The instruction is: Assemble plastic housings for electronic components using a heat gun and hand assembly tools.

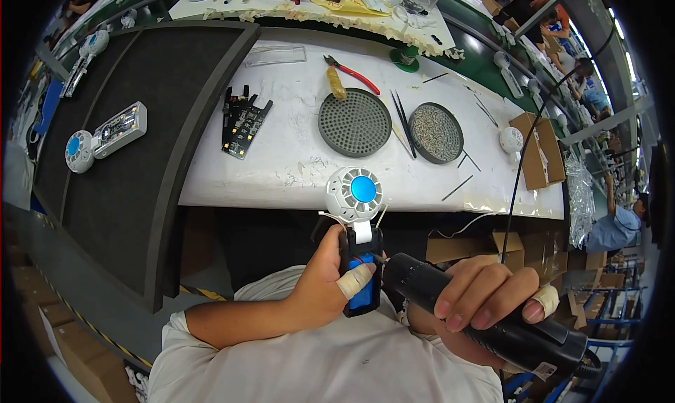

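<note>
My left hand [325, 280] grips the black handle of a small hand-held fan [357, 224], with a bandaged thumb across its blue battery. The fan's white round head with a blue centre points away from me, over the bench edge. My right hand [485, 299] holds a black electric screwdriver [492, 315], a bandage on one finger. Its tip meets the fan handle's right side, beside the battery.
On the white bench [281, 171] lie a black circuit board [242, 122], two round grey screw trays [354, 122] [435, 133], tweezers and red-handled pliers [351, 71]. A black foam mat [133, 143] at left carries another partly built fan [105, 136]. Cardboard boxes stand at right, other workers beyond.
</note>
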A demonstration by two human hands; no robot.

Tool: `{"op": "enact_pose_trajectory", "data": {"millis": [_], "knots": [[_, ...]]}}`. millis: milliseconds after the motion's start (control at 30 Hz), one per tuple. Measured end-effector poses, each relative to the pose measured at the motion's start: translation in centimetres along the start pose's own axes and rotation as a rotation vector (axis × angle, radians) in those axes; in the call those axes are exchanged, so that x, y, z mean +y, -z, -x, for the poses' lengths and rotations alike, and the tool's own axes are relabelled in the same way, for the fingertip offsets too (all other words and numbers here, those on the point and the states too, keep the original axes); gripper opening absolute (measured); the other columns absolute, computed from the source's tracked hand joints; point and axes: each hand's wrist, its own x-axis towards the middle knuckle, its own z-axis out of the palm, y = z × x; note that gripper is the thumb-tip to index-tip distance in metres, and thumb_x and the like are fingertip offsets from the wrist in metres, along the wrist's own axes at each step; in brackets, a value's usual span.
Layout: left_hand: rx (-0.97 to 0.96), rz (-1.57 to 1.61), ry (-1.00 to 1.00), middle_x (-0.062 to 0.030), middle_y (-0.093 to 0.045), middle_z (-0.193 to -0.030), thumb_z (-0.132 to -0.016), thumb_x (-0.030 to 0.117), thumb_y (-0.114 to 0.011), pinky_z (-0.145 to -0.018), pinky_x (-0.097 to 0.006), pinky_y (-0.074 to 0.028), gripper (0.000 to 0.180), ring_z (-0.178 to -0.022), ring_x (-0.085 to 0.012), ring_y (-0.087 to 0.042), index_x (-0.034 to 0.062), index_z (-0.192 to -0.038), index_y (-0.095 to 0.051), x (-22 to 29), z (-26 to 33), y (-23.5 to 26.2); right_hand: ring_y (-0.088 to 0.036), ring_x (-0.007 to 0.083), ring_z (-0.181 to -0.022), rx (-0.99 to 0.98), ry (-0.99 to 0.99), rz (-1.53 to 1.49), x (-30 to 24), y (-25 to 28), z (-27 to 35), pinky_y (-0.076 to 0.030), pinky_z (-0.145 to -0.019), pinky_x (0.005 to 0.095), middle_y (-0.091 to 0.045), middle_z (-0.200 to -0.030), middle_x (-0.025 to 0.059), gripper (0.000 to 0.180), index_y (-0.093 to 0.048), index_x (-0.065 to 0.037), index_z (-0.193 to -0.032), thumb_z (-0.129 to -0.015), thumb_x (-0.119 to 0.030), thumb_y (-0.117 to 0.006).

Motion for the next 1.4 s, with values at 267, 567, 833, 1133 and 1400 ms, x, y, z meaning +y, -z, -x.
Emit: {"op": "enact_pose_trajectory", "data": {"millis": [267,567,833,1133,1400], "knots": [[-0.018,-0.109,-0.031,-0.0091,-0.051,-0.117,-0.092,0.010,-0.058,-0.097,-0.033,-0.041,0.052,-0.109,-0.0158,-0.051,0.0031,-0.134,-0.028,-0.4,0.0,0.2,-0.059,0.0215,-0.053,0.043,-0.030,-0.007,0.1,-0.1,0.2,-0.053,-0.045,0.0339,-0.052,-0.072,0.0089,0.029,-0.042,-0.006,-0.097,-0.091,-0.030,-0.057],[0.003,-0.250,-0.084,-0.0119,-0.052,-0.115,-0.091,0.001,-0.056,-0.094,-0.031,-0.042,0.049,-0.105,-0.0165,-0.053,-0.0014,-0.132,-0.029,-1.4,0.0,0.5,-0.056,0.0185,-0.050,-0.051,-0.093,-0.077,0.8,0.6,0.7,-0.050,-0.041,0.0300,-0.051,-0.073,0.0092,0.043,-0.042,-0.003,-0.094,-0.084,-0.038,-0.066],[-0.025,-0.205,-0.044,-0.0102,-0.052,-0.114,-0.092,0.001,-0.054,-0.093,-0.030,-0.043,0.046,-0.104,-0.0149,-0.053,-0.0009,-0.132,-0.030,-0.6,-0.5,0.4,-0.060,0.0220,-0.054,-0.059,-0.118,-0.020,0.1,0.3,0.4,-0.052,-0.045,0.0342,-0.054,-0.074,0.0109,0.038,-0.044,-0.003,-0.094,-0.088,-0.037,-0.060],[-0.082,-0.055,-0.015,-0.0108,-0.055,-0.112,-0.092,0.011,-0.058,-0.095,-0.035,-0.044,0.050,-0.104,-0.0169,-0.054,0.0013,-0.133,-0.031,0.0,0.1,-0.1,-0.057,0.0232,-0.064,-0.239,-0.128,-0.037,-2.0,0.8,0.1,-0.052,-0.049,0.0335,-0.051,-0.085,0.0114,0.028,-0.046,-0.002,-0.109,-0.092,-0.023,-0.055],[-0.054,-0.007,0.074,-0.0111,-0.055,-0.111,-0.092,0.013,-0.060,-0.094,-0.034,-0.044,0.050,-0.103,-0.0168,-0.055,0.0016,-0.131,-0.033,-0.5,-0.3,0.4,-0.062,0.0221,-0.053,-0.239,0.144,-0.073,-1.3,1.0,0.7,-0.058,-0.044,0.0344,-0.055,-0.075,0.0125,0.025,-0.044,0.001,-0.098,-0.090,-0.017,-0.060]]}}
